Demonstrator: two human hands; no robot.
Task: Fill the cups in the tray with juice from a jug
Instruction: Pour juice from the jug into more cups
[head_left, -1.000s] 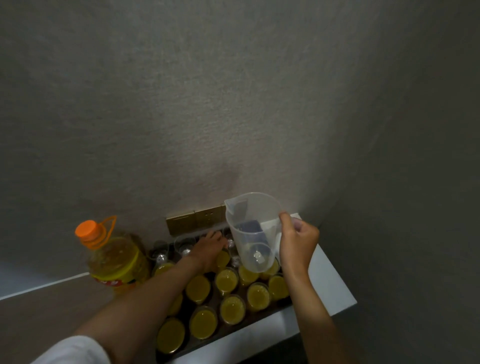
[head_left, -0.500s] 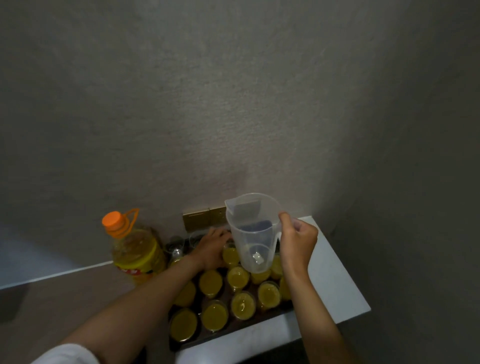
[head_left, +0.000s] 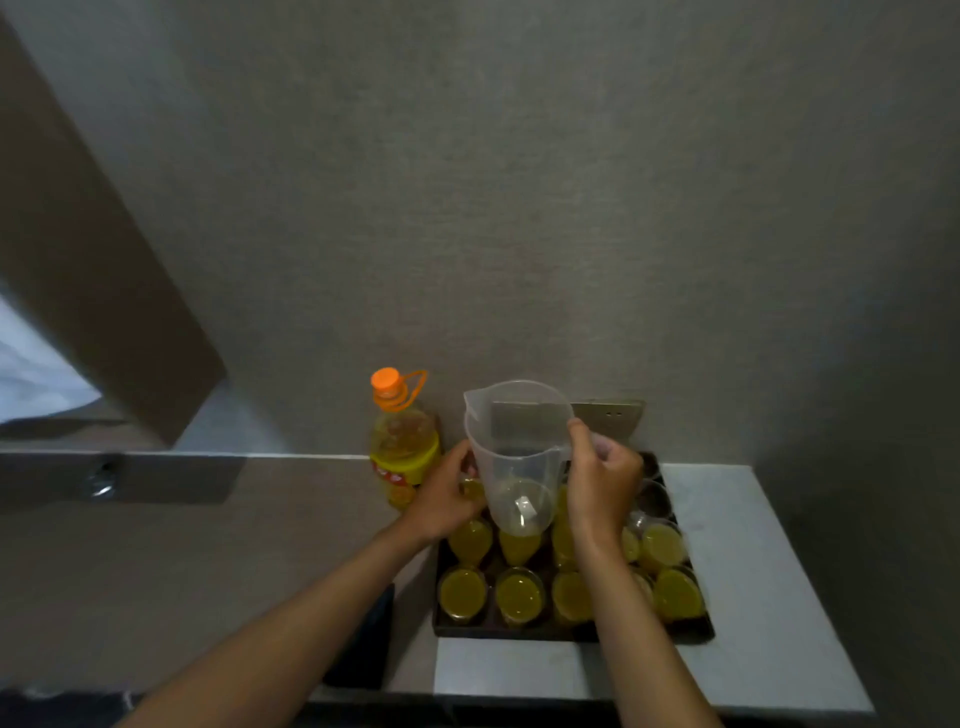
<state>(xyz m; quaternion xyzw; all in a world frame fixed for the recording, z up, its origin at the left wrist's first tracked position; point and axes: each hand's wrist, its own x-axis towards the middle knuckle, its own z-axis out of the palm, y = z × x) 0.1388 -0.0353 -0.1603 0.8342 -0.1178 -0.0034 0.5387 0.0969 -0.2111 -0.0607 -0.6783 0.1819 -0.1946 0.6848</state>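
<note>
Progress stands near completion, judging by how many cups hold liquid. Tray (head_left: 571, 635), a dark rectangle on the white counter (head_left: 753, 597) at lower centre-right of the frame, carries rows of small clear cups. Filled cups (head_left: 518, 598) across the near and middle rows show yellow juice close to the rim. At least two empty cups (head_left: 653, 500) appear along the far right edge of the tray; whether more stand behind the hands cannot be told.

Jug (head_left: 517, 457), a clear plastic measuring type, hangs upright above the middle of the tray and looks drained, with no more than a trace at its base. Right hand (head_left: 602, 480) holds it, fingers curled around the handle on the jug's right side. Left hand (head_left: 441, 499) reaches to the far left of the tray with fingers curled on a cup (head_left: 471, 488) containing juice.

Juice bottle (head_left: 402, 447), orange cap on, stands just left of the tray against the wall and is roughly half full.

Remaining work, as a judgement: refill the jug from the bottle, then fill the empty cups at the far right.
</note>
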